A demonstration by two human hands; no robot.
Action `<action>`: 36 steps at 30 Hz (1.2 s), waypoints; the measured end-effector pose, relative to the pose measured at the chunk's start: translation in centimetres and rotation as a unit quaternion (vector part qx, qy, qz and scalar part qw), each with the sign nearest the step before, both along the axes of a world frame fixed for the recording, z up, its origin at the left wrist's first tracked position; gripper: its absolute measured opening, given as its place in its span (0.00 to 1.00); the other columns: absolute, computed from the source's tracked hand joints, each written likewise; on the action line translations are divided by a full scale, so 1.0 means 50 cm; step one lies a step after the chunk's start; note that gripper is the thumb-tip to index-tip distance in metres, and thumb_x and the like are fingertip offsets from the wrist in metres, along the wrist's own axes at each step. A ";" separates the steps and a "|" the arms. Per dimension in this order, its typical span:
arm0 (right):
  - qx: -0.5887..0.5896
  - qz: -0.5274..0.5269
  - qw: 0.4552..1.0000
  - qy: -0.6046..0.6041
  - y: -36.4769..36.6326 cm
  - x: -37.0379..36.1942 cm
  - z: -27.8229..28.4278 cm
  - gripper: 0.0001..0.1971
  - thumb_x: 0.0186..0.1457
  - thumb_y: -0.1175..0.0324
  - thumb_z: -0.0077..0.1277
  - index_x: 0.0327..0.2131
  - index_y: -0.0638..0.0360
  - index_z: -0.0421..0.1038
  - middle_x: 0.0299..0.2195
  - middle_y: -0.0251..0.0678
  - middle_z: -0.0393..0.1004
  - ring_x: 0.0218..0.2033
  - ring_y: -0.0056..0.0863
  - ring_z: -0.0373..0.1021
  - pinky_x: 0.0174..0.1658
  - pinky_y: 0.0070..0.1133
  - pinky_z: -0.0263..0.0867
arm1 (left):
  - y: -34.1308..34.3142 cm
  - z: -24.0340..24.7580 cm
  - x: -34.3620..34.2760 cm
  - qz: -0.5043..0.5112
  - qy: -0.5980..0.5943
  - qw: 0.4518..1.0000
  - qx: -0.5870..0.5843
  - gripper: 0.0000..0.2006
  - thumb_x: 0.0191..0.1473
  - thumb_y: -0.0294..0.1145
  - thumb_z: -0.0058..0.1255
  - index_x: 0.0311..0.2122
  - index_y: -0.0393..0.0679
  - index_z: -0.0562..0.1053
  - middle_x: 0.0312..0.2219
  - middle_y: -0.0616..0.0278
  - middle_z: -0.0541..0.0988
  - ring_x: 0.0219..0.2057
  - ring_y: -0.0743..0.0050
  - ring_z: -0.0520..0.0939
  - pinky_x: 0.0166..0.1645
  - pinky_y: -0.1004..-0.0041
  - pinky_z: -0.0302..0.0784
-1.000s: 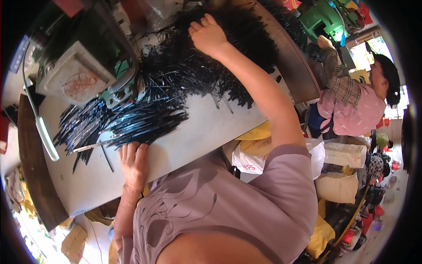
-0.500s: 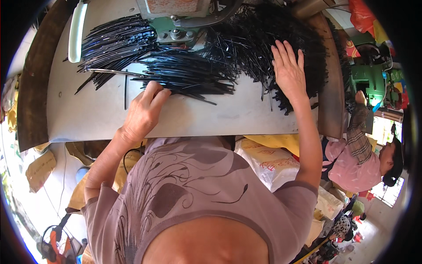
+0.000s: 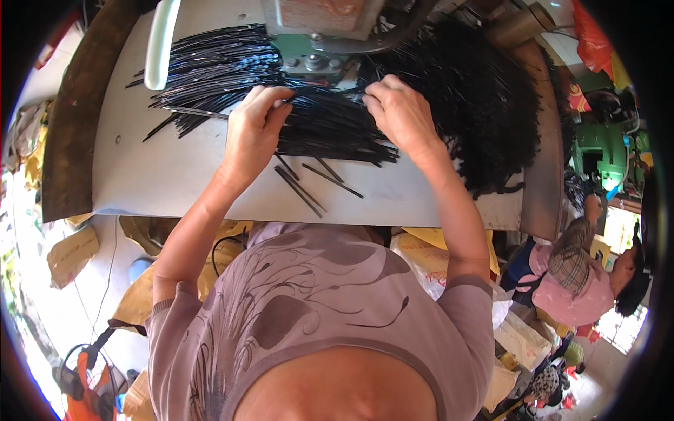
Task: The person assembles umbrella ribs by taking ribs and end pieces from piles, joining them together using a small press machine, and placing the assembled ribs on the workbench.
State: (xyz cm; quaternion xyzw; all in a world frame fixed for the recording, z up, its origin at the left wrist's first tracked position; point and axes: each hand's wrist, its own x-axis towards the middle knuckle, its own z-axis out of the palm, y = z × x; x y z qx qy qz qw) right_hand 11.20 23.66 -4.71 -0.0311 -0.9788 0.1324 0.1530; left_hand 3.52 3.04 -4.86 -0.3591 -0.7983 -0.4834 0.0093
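Note:
My left hand (image 3: 258, 130) is closed in a pinch at the near side of the green-based machine (image 3: 313, 64). My right hand (image 3: 404, 116) is pinched too, just right of the machine's base. Between their fingertips runs what looks like a thin black strip, though its ends are hidden in the fingers. Below lies a bundle of black strips (image 3: 337, 133), roughly side by side. A thin metal rod-like tool (image 3: 193, 112) points in from the left and passes behind my left hand; I cannot tell whether the hand touches it.
More black strips (image 3: 210, 67) lie fanned out left of the machine. A large tangled black heap (image 3: 484, 105) fills the right side of the metal table (image 3: 400, 200). Several loose strips (image 3: 300, 191) lie near its front edge. A white handle (image 3: 163, 45) hangs at upper left. Another person (image 3: 572, 281) works at right.
My right hand has left the tangled heap, moved left and closed from spread fingers to a pinch. My left hand has moved forward and right. Several loose strips now lie near the table's front edge.

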 end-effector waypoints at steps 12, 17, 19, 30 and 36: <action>-0.571 -0.116 0.793 0.177 0.059 -0.002 -0.003 0.07 0.53 0.72 0.40 0.27 0.67 0.64 0.21 0.37 0.70 0.14 0.13 0.61 0.14 0.10 0.54 | -0.036 -0.035 0.099 -0.258 0.179 0.938 -0.149 0.08 0.37 0.29 0.51 0.27 0.44 0.67 0.20 0.64 0.63 0.22 0.73 0.71 0.20 0.76 0.69; -0.591 -0.106 0.784 0.157 0.049 0.004 0.017 0.08 0.52 0.70 0.42 0.29 0.67 0.66 0.18 0.36 0.68 0.12 0.12 0.59 0.12 0.10 0.51 | 0.015 -0.058 0.080 -0.169 0.222 0.946 -0.167 0.06 0.39 0.28 0.48 0.23 0.42 0.64 0.20 0.63 0.63 0.21 0.72 0.71 0.19 0.75 0.68; -0.592 -0.108 0.788 0.133 0.036 0.007 0.025 0.08 0.52 0.69 0.43 0.29 0.67 0.66 0.18 0.35 0.68 0.11 0.12 0.58 0.11 0.10 0.50 | 0.019 -0.054 0.078 -0.163 0.185 0.955 -0.166 0.07 0.39 0.28 0.49 0.23 0.42 0.64 0.20 0.63 0.63 0.21 0.71 0.71 0.20 0.75 0.69; -0.566 0.038 0.819 -0.087 -0.040 -0.058 0.022 0.10 0.49 0.71 0.43 0.35 0.65 0.68 0.20 0.29 0.65 0.16 0.10 0.57 0.16 0.09 0.52 | 0.003 0.011 -0.084 0.022 0.103 0.991 -0.085 0.09 0.44 0.20 0.45 0.34 0.36 0.71 0.20 0.59 0.69 0.21 0.71 0.71 0.27 0.77 0.66; -0.572 0.008 0.818 -0.061 -0.049 -0.082 0.007 0.07 0.46 0.72 0.47 0.25 0.67 0.70 0.15 0.29 0.66 0.17 0.12 0.60 0.20 0.11 0.55 | 0.043 -0.008 -0.106 0.043 0.088 0.993 -0.064 0.07 0.44 0.24 0.47 0.31 0.38 0.72 0.23 0.55 0.72 0.24 0.63 0.73 0.30 0.73 0.68</action>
